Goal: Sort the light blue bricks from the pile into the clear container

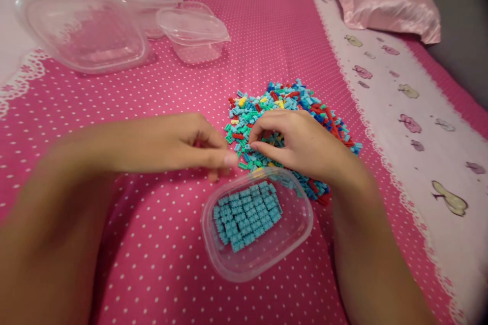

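Note:
A loose heap of small plastic building blocks [244, 104] in light blue, green, red, yellow and dark blue lies on the bed. Over its near-left part is my right hand [293, 137], thumb and index fingertips brought together; whatever they may hold is too small to make out. My left hand [190, 144], slightly blurred, hovers left of the heap with thumb and fingers close together, their grip hidden. Below both hands stands a clear plastic container [263, 266]. Inside it, light blue blocks [247, 213] are packed in neat rows, mostly on the left side.
At the upper left stand more clear containers: a large one [84, 56], a smaller lidded one [198, 51] and others behind. A pink satin pillow [385, 0] lies at the upper right. The pink polka-dot bedsheet [152, 254] has a white patterned band [412, 91].

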`<act>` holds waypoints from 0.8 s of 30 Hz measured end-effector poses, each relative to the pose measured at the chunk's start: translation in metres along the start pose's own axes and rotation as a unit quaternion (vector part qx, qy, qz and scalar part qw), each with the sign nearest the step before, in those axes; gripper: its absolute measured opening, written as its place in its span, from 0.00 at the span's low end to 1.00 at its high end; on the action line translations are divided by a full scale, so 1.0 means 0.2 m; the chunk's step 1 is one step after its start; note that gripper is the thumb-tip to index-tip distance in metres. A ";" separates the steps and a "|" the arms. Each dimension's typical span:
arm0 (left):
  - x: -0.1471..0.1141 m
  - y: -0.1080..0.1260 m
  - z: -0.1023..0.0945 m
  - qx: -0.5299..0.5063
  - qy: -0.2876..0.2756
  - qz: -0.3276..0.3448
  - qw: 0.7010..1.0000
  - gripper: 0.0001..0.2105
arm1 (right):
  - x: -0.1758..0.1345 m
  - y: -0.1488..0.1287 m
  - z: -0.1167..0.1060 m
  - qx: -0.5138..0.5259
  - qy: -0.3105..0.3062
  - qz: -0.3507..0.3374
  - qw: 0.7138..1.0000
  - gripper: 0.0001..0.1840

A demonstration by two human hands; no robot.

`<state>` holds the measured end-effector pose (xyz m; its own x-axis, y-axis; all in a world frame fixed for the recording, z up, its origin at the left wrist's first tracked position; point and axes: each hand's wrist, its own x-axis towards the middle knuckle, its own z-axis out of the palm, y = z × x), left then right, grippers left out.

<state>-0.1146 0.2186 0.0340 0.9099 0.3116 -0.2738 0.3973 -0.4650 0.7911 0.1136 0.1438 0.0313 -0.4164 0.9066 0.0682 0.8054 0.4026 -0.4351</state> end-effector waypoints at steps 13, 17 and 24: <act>0.12 -0.03 0.08 0.210 0.315 0.081 0.922 0.03 | 0.01 -0.03 0.00 0.055 0.086 0.021 0.995 0.04; 0.12 -0.01 0.09 0.159 0.363 0.110 0.911 0.01 | 0.02 -0.05 0.00 0.083 0.141 0.018 0.986 0.04; 0.10 0.04 0.07 0.004 0.385 0.113 0.916 0.04 | 0.00 -0.09 -0.03 0.099 0.190 0.026 0.976 0.06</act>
<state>-0.0920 0.2094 0.0265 0.6162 0.6979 0.3651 0.2136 -0.5942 0.7754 0.1020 0.1378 0.0443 -0.1607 0.9217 0.3530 0.7080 0.3568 -0.6095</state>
